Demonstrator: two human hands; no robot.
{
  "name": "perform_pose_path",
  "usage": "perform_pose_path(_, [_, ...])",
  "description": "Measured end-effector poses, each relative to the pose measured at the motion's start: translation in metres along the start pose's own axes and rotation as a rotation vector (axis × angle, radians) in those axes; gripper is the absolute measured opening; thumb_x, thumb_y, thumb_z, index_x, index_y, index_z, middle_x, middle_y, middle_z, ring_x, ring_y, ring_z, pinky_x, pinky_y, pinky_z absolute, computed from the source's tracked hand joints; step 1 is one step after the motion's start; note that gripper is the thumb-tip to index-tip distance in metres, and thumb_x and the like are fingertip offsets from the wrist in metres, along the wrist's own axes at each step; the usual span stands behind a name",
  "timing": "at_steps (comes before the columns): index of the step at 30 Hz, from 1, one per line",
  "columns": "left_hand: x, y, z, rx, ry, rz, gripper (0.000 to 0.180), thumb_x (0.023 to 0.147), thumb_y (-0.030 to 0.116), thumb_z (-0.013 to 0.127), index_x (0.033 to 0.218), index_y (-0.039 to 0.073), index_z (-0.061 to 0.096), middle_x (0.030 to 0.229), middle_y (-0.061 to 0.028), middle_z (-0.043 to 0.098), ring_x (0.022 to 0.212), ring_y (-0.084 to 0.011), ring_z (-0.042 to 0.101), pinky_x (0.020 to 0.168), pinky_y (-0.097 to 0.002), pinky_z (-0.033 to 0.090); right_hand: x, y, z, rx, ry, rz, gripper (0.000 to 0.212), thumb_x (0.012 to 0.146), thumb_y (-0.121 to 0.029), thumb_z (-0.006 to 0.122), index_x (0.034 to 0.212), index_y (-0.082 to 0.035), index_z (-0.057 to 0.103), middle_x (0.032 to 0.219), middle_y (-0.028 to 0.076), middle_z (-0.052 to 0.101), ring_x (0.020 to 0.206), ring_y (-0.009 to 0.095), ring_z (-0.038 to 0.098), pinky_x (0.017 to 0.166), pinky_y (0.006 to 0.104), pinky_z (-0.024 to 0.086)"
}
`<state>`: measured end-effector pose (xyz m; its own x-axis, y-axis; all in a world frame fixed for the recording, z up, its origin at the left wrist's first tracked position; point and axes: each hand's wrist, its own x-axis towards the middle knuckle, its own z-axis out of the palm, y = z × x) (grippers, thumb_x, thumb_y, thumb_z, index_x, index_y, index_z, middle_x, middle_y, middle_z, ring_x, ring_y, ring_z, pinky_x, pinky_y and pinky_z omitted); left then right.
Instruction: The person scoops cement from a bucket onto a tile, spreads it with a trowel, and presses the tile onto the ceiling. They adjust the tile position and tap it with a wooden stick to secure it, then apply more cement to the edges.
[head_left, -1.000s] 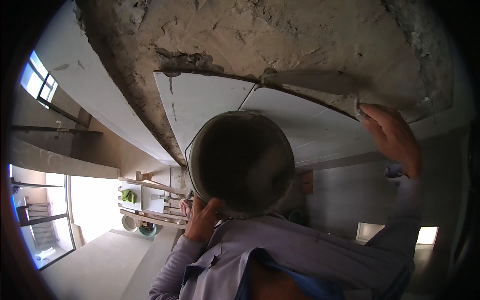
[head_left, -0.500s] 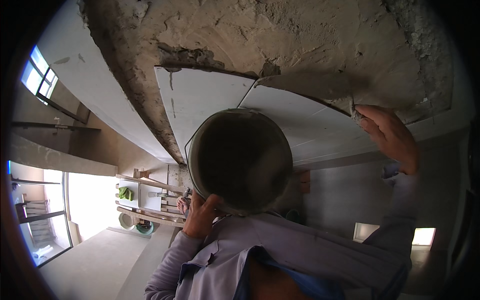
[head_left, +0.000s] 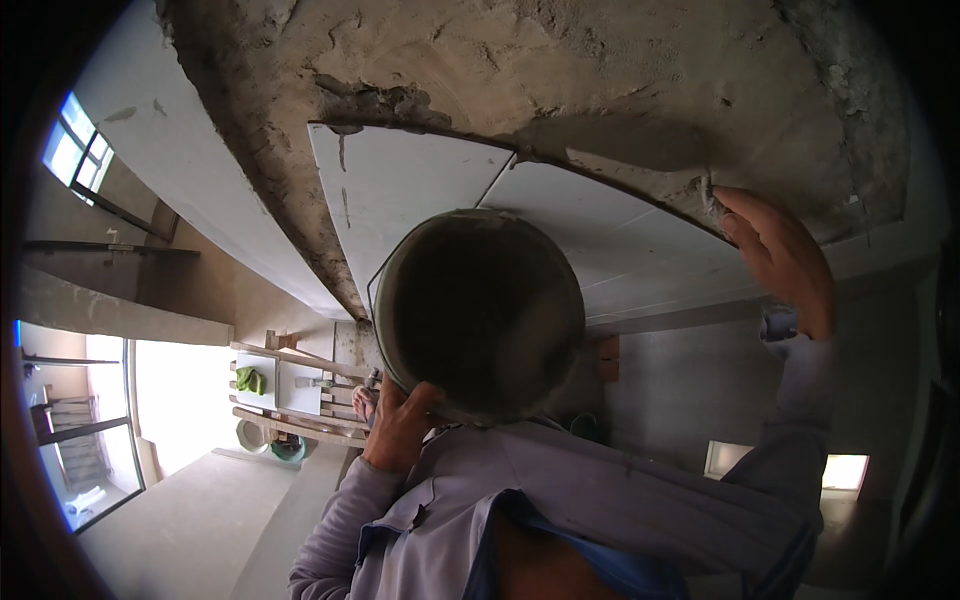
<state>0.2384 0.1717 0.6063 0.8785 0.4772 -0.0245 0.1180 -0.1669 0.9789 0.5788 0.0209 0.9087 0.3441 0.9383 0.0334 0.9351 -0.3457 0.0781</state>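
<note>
A dark round bucket hangs in front of my chest. My left hand grips its near-left rim, thumb over the edge; the inside is too dark to make out. Off to the right, my right hand is closed around the mortar-caked handle of a trowel. The trowel's grey blade points left, lying close against the rough mortar wall just above the white tiles. Whether the blade touches the wall is hard to tell.
Tiles cover the wall below the bare mortar, partly hidden behind the bucket. Down at the left, a wooden scaffold carries white tiles, a green cloth and a scraper-like tool. Basins stand beyond it. A window is at the far left.
The trowel blade has moved up, off the tiles' top edge and onto the mortar area. My right hand has shifted slightly. The bucket and my left hand are nearly where they were.
</note>
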Motion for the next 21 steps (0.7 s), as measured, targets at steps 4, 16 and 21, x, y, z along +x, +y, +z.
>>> perform_pose_path(4, [-0.002,-0.001,-0.001,0.058,0.010,0.012,0.045,0.067,-0.007,0.077,0.104,0.011,0.059,0.122,-0.0203,0.040,0.109,-0.0394,0.053,0.087,-0.0417,0.054,0.007,-0.016,0.003,0.110,-0.052,0.048,0.033,0.097,-0.018,0.057,0.118,0.007,0.060,0.108,0.026,0.066,0.097,0.038,0.065,0.086,0.0415,0.050])
perform_pose_path(16, [-0.002,0.007,-0.005,0.034,0.003,-0.047,0.045,0.067,-0.008,0.076,0.104,0.011,0.059,0.119,-0.0200,0.041,0.108,-0.0388,0.053,0.085,-0.0427,0.055,-0.008,-0.008,0.005,0.145,-0.017,0.137,0.034,0.097,-0.019,0.057,0.119,0.006,0.059,0.107,0.025,0.066,0.095,0.035,0.066,0.083,0.0407,0.050])
perform_pose_path(21, [-0.002,0.009,-0.008,0.234,0.033,0.052,0.040,0.069,-0.009,0.074,0.104,0.008,0.063,0.120,-0.0195,0.045,0.107,-0.0348,0.057,0.083,-0.0390,0.059,-0.004,-0.010,0.014,0.211,-0.065,-0.032,0.030,0.096,-0.016,0.057,0.117,0.006,0.059,0.104,0.024,0.066,0.090,0.036,0.065,0.078,0.0414,0.050])
